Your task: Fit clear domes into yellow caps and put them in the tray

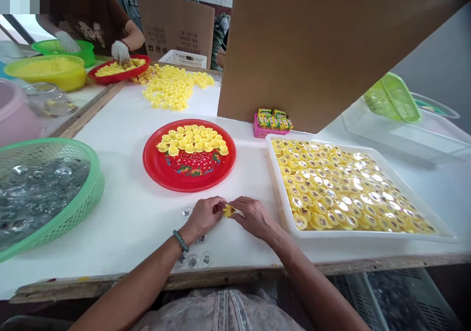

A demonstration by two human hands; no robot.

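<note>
Near the table's front edge, a small yellow plastic cup sits between my two hands. My right hand grips it from the right with thumb and fingers. My left hand, wearing a bead bracelet, pinches at its left edge. Several clear round caps with dark marks lie beside and under my left wrist. Ahead is a red tray with yellow cups over its far half. To the right stands a white tray filled with rows of yellow cups under shiny clear tops.
A green basket of clear caps stands left. A pink basket of small boxes sits by the tall cardboard panel. Beyond the loose yellow cups, a co-worker's gloved hand reaches into another red tray.
</note>
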